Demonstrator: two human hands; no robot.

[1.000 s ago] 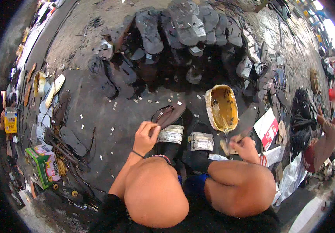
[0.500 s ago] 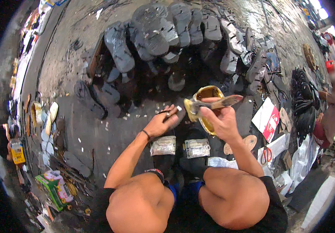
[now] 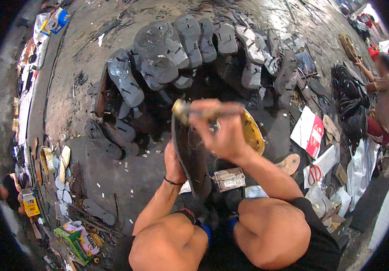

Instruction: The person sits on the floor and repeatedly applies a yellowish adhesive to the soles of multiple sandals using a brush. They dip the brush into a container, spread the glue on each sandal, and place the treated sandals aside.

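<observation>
In my left hand is a dark, flat shoe sole, tilted on its edge between my knees. My right hand grips a brush with a yellowish, clotted head; motion blurs it. The brush head is at the sole's upper end, though whether it touches cannot be made out. Behind my right hand stands a tub with yellow, glue-like stuff on its inner wall, partly hidden by the hand.
Several dark soles with strap slots form an arc beyond my hands. On the right lie a red-and-white card, red-handled scissors and black straps. A co-worker is at far right. A green box lies at lower left.
My left hand, bare and spread before, now holds the sole. My right hand has carried the brush leftward from above the tub to the sole's upper end. The view has shifted slightly.
</observation>
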